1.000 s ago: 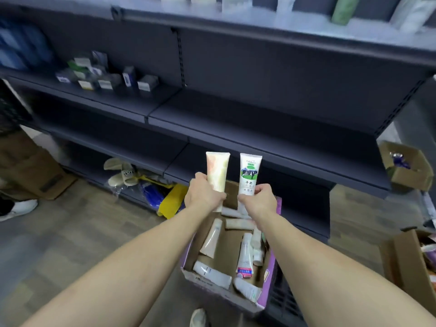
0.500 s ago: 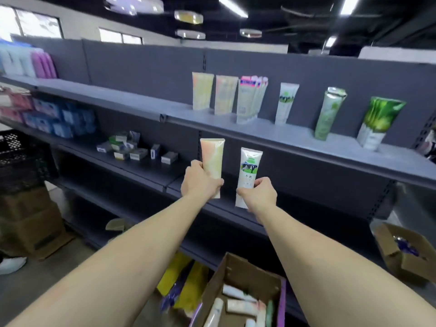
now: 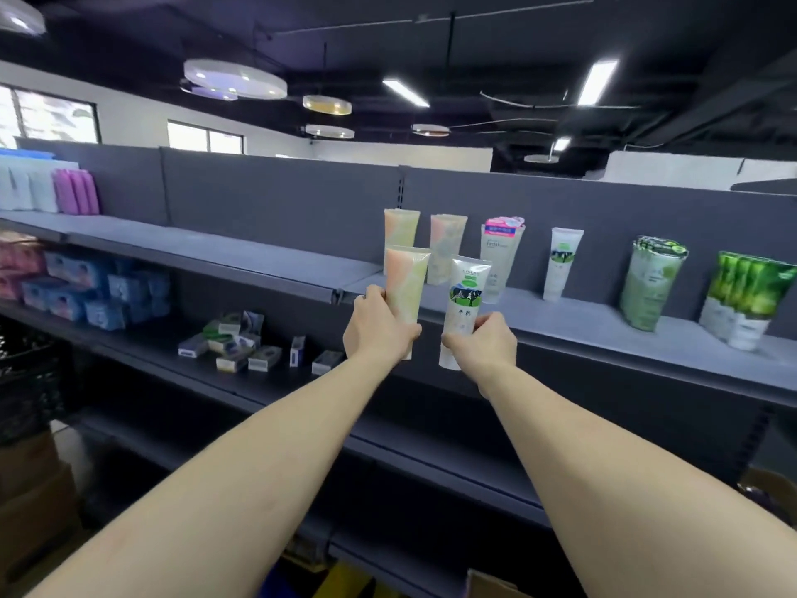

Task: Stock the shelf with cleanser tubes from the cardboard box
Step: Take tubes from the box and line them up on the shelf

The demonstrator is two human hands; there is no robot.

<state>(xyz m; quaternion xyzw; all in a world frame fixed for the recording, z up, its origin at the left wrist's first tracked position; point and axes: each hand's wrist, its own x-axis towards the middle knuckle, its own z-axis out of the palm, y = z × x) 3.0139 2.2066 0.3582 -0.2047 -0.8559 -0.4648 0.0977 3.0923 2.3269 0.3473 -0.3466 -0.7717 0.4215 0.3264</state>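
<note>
The left hand (image 3: 377, 328) grips a peach-and-green plastic cleanser tube (image 3: 405, 287) upright; the right hand (image 3: 485, 345) pinches a white cow-printed tube (image 3: 463, 304); both hang before the grey metal shelf's (image 3: 604, 330) front edge.

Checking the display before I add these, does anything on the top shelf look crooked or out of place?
Nothing looks spilled or damaged. The upright tubes on the grey top shelf lean back on the panel; the pale green tube tilts a little.

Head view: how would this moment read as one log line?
left hand: holds peach tube | right hand: holds cow-print tube | both upright before top shelf | not yet placed
</note>
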